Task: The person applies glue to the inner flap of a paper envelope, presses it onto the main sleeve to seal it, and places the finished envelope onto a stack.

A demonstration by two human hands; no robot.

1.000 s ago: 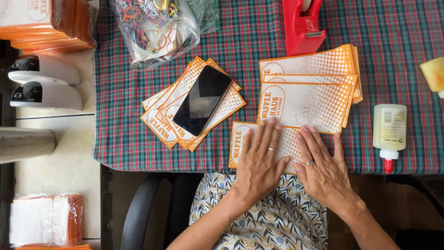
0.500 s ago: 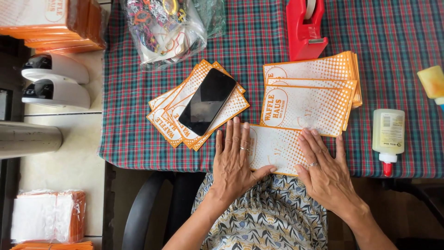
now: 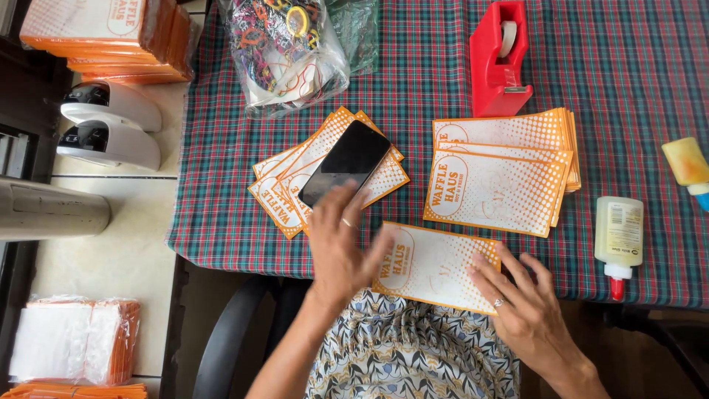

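An orange-and-white paper bag (image 3: 436, 266) lies flat at the near edge of the plaid tablecloth (image 3: 628, 66). My right hand (image 3: 521, 307) rests open on its right end, fingers spread. My left hand (image 3: 341, 247) is off the bag's left end, blurred, fingers apart, its tips at the lower end of a black phone (image 3: 347, 161). The phone lies on a fanned stack of the same bags (image 3: 295, 188). A second, neater stack of bags (image 3: 506, 170) sits just beyond the single bag.
A red tape dispenser (image 3: 498, 59) stands at the back. A glue bottle (image 3: 617, 240) lies right, beside a yellow object (image 3: 687, 162). A clear plastic bag of colourful items (image 3: 284, 52) is at back left. Orange packs (image 3: 103, 33) and two white devices (image 3: 111, 122) sit left of the table.
My left hand has slid left off the single bag and up toward the phone. My right hand has shifted to the bag's right end. The bag now lies uncovered.
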